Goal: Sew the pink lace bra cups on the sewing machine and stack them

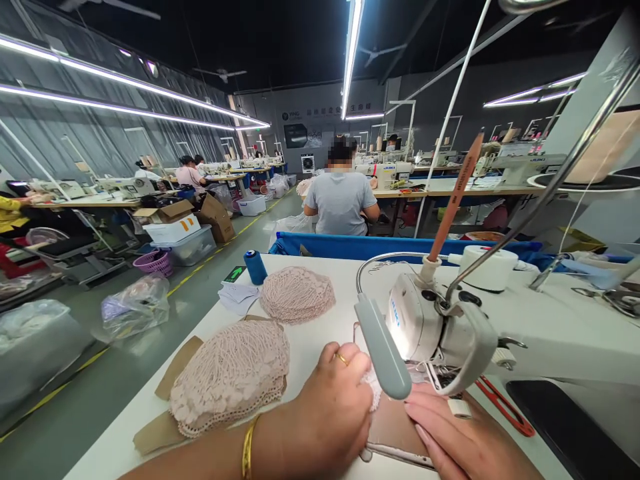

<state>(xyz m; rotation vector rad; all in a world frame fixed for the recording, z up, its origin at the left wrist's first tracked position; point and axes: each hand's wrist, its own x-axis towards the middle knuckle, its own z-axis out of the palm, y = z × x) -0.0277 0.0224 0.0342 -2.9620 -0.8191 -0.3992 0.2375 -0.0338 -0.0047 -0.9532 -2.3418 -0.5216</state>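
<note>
My left hand (337,400), with a ring and a gold bangle, has its fingers curled closed on a pale lace piece (371,388) beside the needle area of a white sewing machine (417,313). Most of that lace is hidden by the hand and a grey-green lamp head (384,350). My right hand (463,430) lies with fingers stretched out, flat, at the right edge of a brown surface (390,427) under the machine head; whether this is cloth or machine bed I cannot tell. Left of my hands sits a large stack of beige lace pieces (230,377), with a smaller lace stack (299,295) behind it.
A blue thread spool (255,268) stands at the table's back left edge. Red thread snips (505,407) and a black phone-like slab (570,427) lie at the right. A white thread cone (487,268) is behind the machine. A co-worker (340,200) sits ahead.
</note>
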